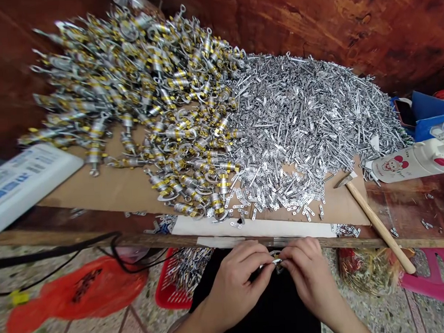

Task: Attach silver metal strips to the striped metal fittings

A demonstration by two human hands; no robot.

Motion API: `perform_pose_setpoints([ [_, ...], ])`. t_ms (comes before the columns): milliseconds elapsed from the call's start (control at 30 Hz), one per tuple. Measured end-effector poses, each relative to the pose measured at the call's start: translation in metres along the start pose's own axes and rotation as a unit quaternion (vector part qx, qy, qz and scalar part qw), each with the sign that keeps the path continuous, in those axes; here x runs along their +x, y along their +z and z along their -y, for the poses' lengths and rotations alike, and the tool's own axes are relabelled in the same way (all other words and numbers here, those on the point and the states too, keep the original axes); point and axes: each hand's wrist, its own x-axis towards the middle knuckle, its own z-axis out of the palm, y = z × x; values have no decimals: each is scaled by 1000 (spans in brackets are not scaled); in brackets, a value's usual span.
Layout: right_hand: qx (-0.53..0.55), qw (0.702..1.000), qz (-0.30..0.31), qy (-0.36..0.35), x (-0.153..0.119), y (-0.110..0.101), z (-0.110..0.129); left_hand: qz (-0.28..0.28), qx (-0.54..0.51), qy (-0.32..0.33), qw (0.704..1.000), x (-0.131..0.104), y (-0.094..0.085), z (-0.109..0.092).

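Note:
My left hand point(244, 275) and my right hand point(308, 266) meet just below the table's front edge, above dark clothing. Thumbs and fingers of both are closed around a small silvery metal part point(276, 261). It has a pale, faintly yellowish piece; its full shape is hidden by the fingers. Beyond my hands lies a large heap of small two-holed metal links point(277, 184), mixed with thin eye-ended rods point(376, 107). To its left is a pile of silver cylindrical fittings point(193, 182) with yellow parts and hooked ends.
A hammer point(379, 224) juts over the front edge on the right, beside a white bottle point(413, 162). A white plastic container point(29, 178) is at left. Below are a red basket point(164, 285) of metal pieces, an orange bag point(91, 287), black cables point(115, 248) and a pink stool point(433, 275).

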Motion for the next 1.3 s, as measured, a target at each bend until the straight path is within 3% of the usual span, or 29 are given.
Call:
perform_pose_setpoints([
  [133,16,993,58,104,1,4,-5,-46,104,129,985,-10,15,18],
  [267,-29,988,35,147,7,8,-9,-51,202,188,960,-17,28,33],
  [400,-47,987,34,151,19,-2,-17,-49,237,148,959,-15,32,28],
  [567,-92,985,-4,148,56,-25,-35,-30,235,86,968,-8,31,16],
  [767,-255,952,127,108,91,-31,-33,-16,204,68,977,-8,26,13],
  [833,-249,955,119,106,90,-34,-30,-32,172,68,982,-8,25,13],
  [933,-129,984,87,92,74,-38,-25,-54,126,64,989,-8,25,14],
  [1033,-32,994,93,51,48,-33,-21,-63,110,67,990,-9,25,16],
  [1133,-69,992,103,-3,25,-16,-18,-74,113,72,988,-10,26,17],
  [1300,-160,986,42,-35,15,10,-9,-83,121,78,986,-10,26,17],
])
